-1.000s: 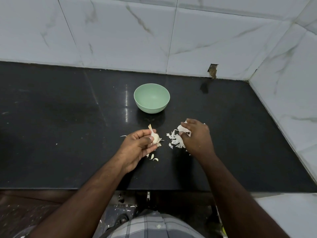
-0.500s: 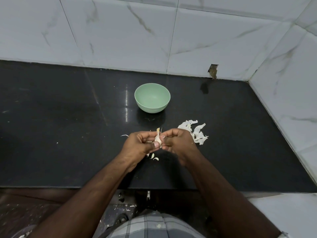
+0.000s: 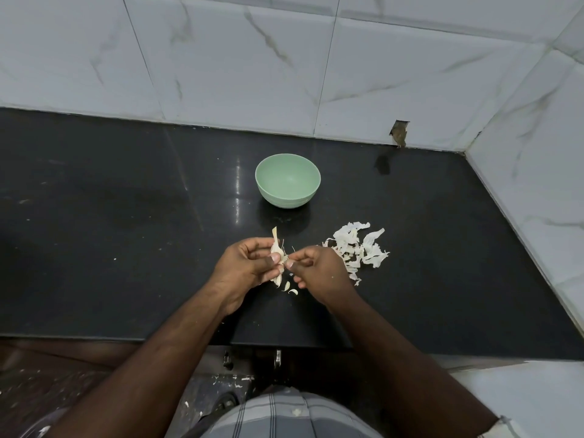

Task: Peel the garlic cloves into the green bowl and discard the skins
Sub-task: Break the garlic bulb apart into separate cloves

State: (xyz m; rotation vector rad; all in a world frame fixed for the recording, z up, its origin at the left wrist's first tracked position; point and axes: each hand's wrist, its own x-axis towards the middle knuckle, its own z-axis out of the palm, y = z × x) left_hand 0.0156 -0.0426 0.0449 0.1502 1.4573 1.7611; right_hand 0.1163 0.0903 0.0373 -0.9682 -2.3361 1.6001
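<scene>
Nearest, a grey checked garment (image 3: 284,415) at the bottom edge, with a speckled brown floor (image 3: 63,380) to its left. Just beyond, the front edge of the black table (image 3: 126,279), running straight across under both forearms.

Over the table's near middle, the left hand (image 3: 246,267) curled around a garlic bulb (image 3: 276,251), thumb pressed on its side, dry stem pointing up and away. Right hand (image 3: 319,273) close against it, thumb and forefinger pinched on a thin strip of skin at the bulb's right side; hands nearly touching, both clamped on the garlic. Directly below them on the table, a few small pale cloves or scraps (image 3: 289,287); cannot tell which.

Just right of the right hand, a loose heap of white skins (image 3: 357,248), spread toward the right but well short of the side wall.

Farther back, near the centre, the green bowl (image 3: 288,184), upright, nothing visible inside, well apart from hands and skins.

Wide bare black surface to the left of the hands and bowl, a narrower stretch on the right up to the tiled side wall (image 3: 537,153). Behind, white marbled wall tiles (image 3: 221,64) meeting the table's back edge, with a small broken notch (image 3: 398,133) low near the corner.

No brand, label or writing readable anywhere.
</scene>
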